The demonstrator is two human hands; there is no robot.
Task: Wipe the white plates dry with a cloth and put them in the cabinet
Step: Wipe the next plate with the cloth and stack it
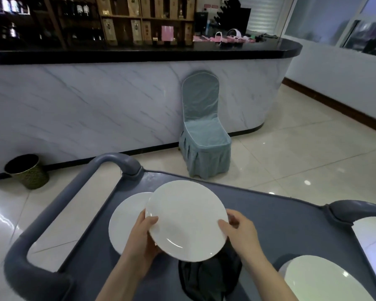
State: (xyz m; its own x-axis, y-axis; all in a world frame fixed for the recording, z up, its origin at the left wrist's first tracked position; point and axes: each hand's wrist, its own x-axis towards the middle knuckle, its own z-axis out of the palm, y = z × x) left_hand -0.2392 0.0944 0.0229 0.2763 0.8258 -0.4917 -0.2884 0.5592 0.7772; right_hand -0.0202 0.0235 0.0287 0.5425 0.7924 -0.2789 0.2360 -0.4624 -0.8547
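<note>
White plates, dark cloth (208,276).
The raised plate (187,220) tilts above the crumpled cloth; a second plate (124,224) lies flat at left, a third plate (321,281) at right.

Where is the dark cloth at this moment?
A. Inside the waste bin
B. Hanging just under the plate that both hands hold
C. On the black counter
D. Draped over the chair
B: the dark cloth hangs directly below the white plate, which the left hand and the right hand hold by its rim above the grey cart.
</note>
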